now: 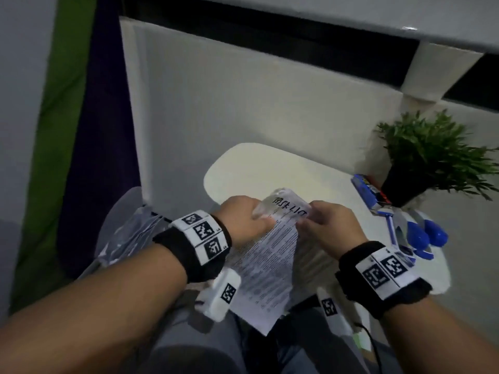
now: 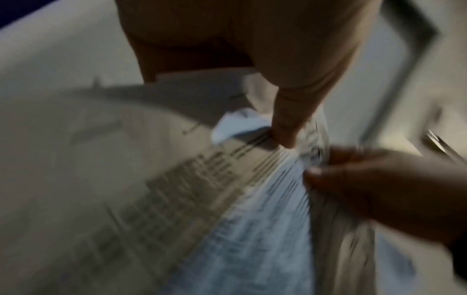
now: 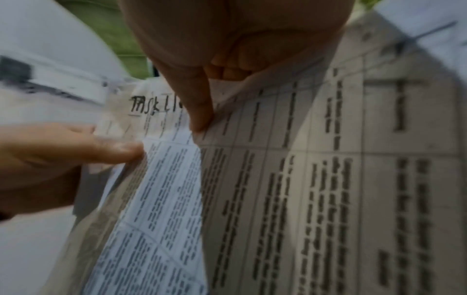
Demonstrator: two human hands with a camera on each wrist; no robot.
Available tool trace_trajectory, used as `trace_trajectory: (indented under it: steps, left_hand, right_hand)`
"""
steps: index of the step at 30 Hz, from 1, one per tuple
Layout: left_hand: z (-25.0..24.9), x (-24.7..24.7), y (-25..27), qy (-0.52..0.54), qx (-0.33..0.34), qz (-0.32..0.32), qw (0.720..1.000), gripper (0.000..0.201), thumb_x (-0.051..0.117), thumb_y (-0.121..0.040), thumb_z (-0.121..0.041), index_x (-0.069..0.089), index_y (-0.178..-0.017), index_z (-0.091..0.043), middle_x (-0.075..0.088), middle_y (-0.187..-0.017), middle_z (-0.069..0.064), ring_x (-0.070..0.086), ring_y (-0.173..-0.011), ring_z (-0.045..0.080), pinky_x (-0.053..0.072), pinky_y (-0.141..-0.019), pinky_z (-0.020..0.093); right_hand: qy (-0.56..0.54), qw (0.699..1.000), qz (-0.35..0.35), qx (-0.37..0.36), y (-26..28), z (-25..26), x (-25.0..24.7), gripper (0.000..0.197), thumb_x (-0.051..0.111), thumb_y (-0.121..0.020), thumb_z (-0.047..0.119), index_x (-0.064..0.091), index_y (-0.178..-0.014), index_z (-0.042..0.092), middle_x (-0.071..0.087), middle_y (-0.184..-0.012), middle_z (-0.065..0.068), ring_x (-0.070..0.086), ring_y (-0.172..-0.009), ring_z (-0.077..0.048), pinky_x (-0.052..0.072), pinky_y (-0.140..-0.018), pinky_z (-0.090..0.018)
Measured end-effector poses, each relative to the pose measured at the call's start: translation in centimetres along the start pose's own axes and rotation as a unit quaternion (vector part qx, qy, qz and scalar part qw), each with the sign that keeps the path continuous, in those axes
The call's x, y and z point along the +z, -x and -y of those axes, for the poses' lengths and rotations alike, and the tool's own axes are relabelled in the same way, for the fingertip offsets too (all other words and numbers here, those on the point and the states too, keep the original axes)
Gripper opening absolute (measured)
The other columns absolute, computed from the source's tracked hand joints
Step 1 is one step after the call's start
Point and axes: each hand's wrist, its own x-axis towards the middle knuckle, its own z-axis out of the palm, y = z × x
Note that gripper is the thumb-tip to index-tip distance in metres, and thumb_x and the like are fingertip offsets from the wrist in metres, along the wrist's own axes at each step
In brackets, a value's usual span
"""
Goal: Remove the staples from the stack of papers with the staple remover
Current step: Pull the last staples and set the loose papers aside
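Both hands pinch the stack of papers [image 1: 266,255] near its top edge, left hand [image 1: 243,220] and right hand [image 1: 328,225] parting sheets. The blue staple remover [image 1: 421,236] lies untouched on the desk [image 1: 270,163], right of the papers; staples unseen, so removal seems not yet started.

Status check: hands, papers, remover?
Left hand and right hand both pinch papers at the top edge. Remover idle on table. Nothing blocking.
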Motion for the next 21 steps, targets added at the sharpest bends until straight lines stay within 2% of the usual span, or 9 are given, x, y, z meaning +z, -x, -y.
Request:
trace_trajectory:
  steps: [2,4,6,8,10,13,16,18,21]
  left_hand:
    - [1.1,-2.0,1.0,-0.102,-0.018,-0.004,0.995,0.041,0.057,-0.09,-0.039,0.042,-0.057,-0.02,0.045,-0.059,-0.003,0.051,-0.064,0.022,0.035,-0.057,0.026]
    - [2.8,-4.4,2.0,-0.149,-0.03,-0.045,0.987,0.04,0.052,-0.092,-0.04,0.046,-0.06,-0.017,0.048,-0.066,0.001,0.056,-0.075,0.027,0.034,-0.059,0.026]
    - [5.4,-7.1,3.0,-0.13,-0.064,-0.141,0.979,0.036,0.049,-0.094,-0.039,0.055,-0.064,-0.02,0.052,-0.07,0.005,0.058,-0.079,0.029,0.037,-0.061,0.028]
    - [8.5,-10.0,4.6,-0.089,-0.129,-0.27,0.95,0.039,0.047,-0.094,-0.035,0.055,-0.061,-0.016,0.051,-0.064,0.006,0.054,-0.072,0.029,0.034,-0.059,0.03]
    - [11.9,-12.4,6.3,-0.061,-0.194,-0.378,0.903,0.037,0.045,-0.096,-0.033,0.063,-0.073,-0.01,0.053,-0.067,0.008,0.054,-0.075,0.03,0.034,-0.063,0.029]
    - [15.8,-14.1,7.9,-0.018,-0.273,-0.451,0.849,0.037,0.046,-0.096,-0.031,0.06,-0.11,0.001,0.061,-0.107,0.024,0.057,-0.102,0.039,0.043,-0.085,0.037]
    - [19.6,-13.2,8.4,0.006,-0.351,-0.378,0.857,0.041,0.042,-0.097,-0.029,0.047,-0.127,-0.001,0.053,-0.125,0.026,0.052,-0.111,0.042,0.042,-0.096,0.043]
    - [22.2,-11.6,8.5,-0.029,-0.357,-0.297,0.885,0.036,0.038,-0.098,-0.025,0.051,-0.122,-0.002,0.057,-0.116,0.028,0.055,-0.101,0.043,0.045,-0.091,0.045]
    - [25.3,-9.1,8.9,-0.029,-0.377,-0.264,0.887,0.032,0.033,-0.099,-0.022,0.051,-0.121,-0.007,0.061,-0.108,0.021,0.059,-0.094,0.04,0.049,-0.086,0.046]
  right_hand:
    - [-0.012,0.998,-0.014,-0.064,-0.4,2.1,0.7,0.008,0.072,-0.086,0.02,0.069,-0.082,0.013,0.07,-0.08,-0.005,0.063,-0.083,-0.024,0.039,-0.065,-0.028]
    - [-0.061,0.994,-0.033,-0.09,-1.0,3.7,1.9,0.019,0.07,-0.088,0.024,0.07,-0.103,0.013,0.072,-0.099,-0.007,0.065,-0.095,-0.023,0.046,-0.08,-0.028]
    - [-0.122,0.988,-0.048,-0.084,-2.1,5.1,3.2,0.038,0.062,-0.093,0.031,0.06,-0.126,0.014,0.065,-0.121,-0.005,0.06,-0.111,-0.021,0.045,-0.097,-0.033]
    - [-0.148,0.986,-0.039,-0.066,-3.8,6.0,4.7,0.048,0.054,-0.097,0.034,0.047,-0.14,0.012,0.053,-0.139,-0.006,0.05,-0.127,-0.023,0.037,-0.105,-0.034]
    - [-0.126,0.99,-0.009,-0.061,-5.5,6.6,6.5,0.052,0.05,-0.099,0.034,0.04,-0.145,0.011,0.044,-0.148,-0.009,0.043,-0.134,-0.024,0.031,-0.108,-0.031]
    - [0.027,0.994,0.048,-0.09,-6.8,6.9,9.6,0.055,0.043,-0.099,0.045,0.038,-0.146,0.016,0.039,-0.152,-0.008,0.037,-0.138,-0.026,0.029,-0.112,-0.04]
    - [0.206,0.97,0.056,-0.12,-6.9,7.2,11.3,0.06,0.031,-0.095,0.061,0.035,-0.144,0.026,0.035,-0.152,-0.003,0.033,-0.137,-0.029,0.028,-0.109,-0.048]
    - [0.218,0.967,0.047,-0.126,-6.8,7.2,11.4,0.063,0.031,-0.093,0.064,0.034,-0.144,0.028,0.035,-0.152,-0.003,0.033,-0.136,-0.029,0.028,-0.109,-0.049]
    - [0.22,0.965,0.038,-0.135,-6.7,6.9,11.5,0.063,0.033,-0.092,0.064,0.036,-0.143,0.026,0.035,-0.152,-0.003,0.034,-0.137,-0.029,0.029,-0.109,-0.049]
